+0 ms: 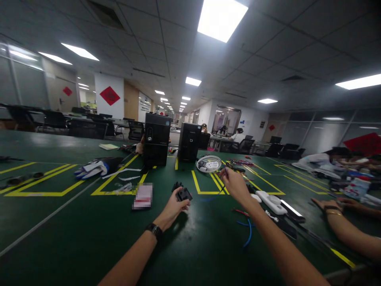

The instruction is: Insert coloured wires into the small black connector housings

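Note:
My left hand (pixel 175 207) is closed round a small black plastic block (pixel 183 194) with slots or ridges, held just above the green table. To its right, my right hand (pixel 235 184) is raised, its fingers pinched on a thin blue wire (pixel 212 197). The wire hangs down toward the left and is blurred. A basket (pixel 209 164), white and round with small parts in it, stands just beyond my right hand. Under my right forearm lie a loose blue cable piece (pixel 248 234) and a red wire (pixel 240 212).
Two black computer cases (pixel 156 139) stand at the back. Gloves (pixel 98 167) and a pixelated packet (pixel 143 196) lie left. White devices (pixel 270 202) and a phone-like slab (pixel 291 210) lie right, near another person's hand (pixel 324 204). Yellow tape marks the table (pixel 74 230).

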A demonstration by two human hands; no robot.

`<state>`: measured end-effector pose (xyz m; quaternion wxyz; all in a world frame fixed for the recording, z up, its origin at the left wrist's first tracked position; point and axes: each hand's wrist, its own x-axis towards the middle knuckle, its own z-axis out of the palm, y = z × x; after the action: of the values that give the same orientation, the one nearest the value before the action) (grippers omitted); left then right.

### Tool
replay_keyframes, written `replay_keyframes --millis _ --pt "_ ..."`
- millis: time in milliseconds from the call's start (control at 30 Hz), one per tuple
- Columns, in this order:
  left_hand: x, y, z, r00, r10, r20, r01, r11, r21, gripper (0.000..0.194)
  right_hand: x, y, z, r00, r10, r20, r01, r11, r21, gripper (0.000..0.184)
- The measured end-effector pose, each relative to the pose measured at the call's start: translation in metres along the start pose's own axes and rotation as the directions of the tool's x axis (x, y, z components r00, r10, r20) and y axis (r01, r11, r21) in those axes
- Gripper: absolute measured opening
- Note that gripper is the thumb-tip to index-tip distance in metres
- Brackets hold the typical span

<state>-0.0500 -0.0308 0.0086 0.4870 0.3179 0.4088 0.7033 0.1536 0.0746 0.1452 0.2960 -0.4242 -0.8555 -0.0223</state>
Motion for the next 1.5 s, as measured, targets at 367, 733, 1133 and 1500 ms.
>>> replay_keyframes --millis 367,733,1133,1500 --pt "0.011 0.008 -0.005 0.994 0.104 -0.023 -0.106 0.950 -0.294 0.069 -0.052 -0.067 0.095 0.989 -0.120 0.082 0.117 0.992 0.043 0.025" --pt "0.008 0.016 -0.008 0.998 0.055 -0.039 -0.066 0.930 -0.362 0.059 -0.069 -0.069 0.124 0.975 -0.131 0.178 0.042 0.901 0.432 0.040" --pt "0.010 0.013 -0.006 0.994 0.100 0.054 -0.080 0.954 -0.289 0.057 -0.070 -0.074 0.133 0.981 -0.107 0.159 -0.015 0.783 0.622 0.039" --pt "-0.001 0.015 0.002 0.976 0.181 0.125 -0.152 0.965 -0.216 0.055 -0.069 -0.070 0.136 0.976 -0.027 0.216 -0.118 0.770 0.627 0.051"
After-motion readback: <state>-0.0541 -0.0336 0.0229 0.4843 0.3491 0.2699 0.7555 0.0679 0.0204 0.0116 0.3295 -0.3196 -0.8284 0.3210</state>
